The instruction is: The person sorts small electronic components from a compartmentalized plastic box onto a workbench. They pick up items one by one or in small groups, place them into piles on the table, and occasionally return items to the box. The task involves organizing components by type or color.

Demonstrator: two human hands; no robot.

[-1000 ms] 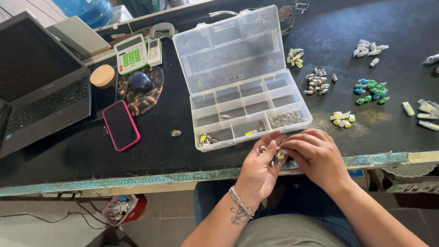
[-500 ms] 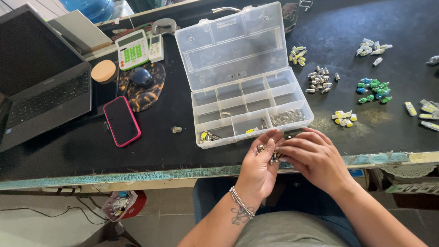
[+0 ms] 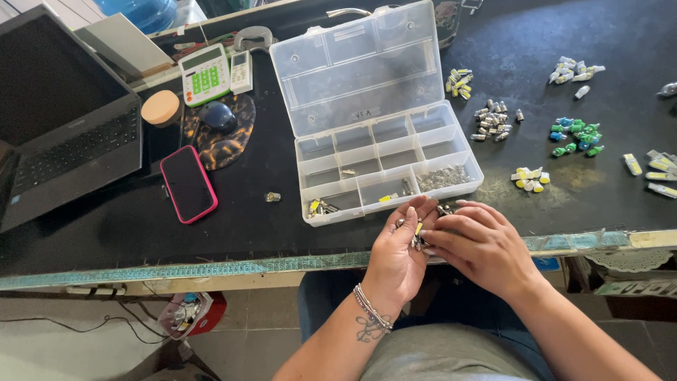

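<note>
Both hands meet at the near edge of the table point(image 3: 127, 233): the left hand point(image 3: 395, 257) lies cupped, palm up, holding a few small bulbs point(image 3: 416, 236), and the right hand point(image 3: 486, 247) reaches across with narrowed fingers pinching at them. Just beyond the fingertips sits the open clear plastic box point(image 3: 384, 166), its long side running left to right and its lid tipped away, about equally near to both hands. Farther right lie loose piles of bulbs point(image 3: 575, 135).
</note>
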